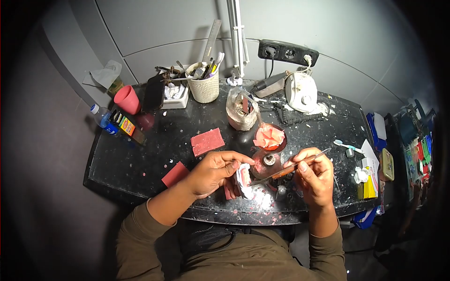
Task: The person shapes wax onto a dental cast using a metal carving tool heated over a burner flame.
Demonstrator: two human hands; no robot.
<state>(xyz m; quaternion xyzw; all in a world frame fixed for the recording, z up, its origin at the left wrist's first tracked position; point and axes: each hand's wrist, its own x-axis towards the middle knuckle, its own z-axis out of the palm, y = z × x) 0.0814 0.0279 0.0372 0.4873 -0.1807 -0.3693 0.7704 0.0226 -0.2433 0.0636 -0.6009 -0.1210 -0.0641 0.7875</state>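
My left hand is closed round a white plaster dental cast with pink wax along its ridge, held near the front of the bench. In my right hand is a wax knife with a brown handle, pinched between thumb and fingers. Its blade slants left and its tip reaches right to the cast. Just behind the blade stands a small burner. Beyond that, a pan holds crumpled pink wax. Pink wax sheets lie by my left hand, one farther back and one beside my wrist.
Along the back stand a woven tool cup, a plastic-lined tub and a white control unit. A pink cup and water bottle are at left. At right lie a toothbrush and a yellow box.
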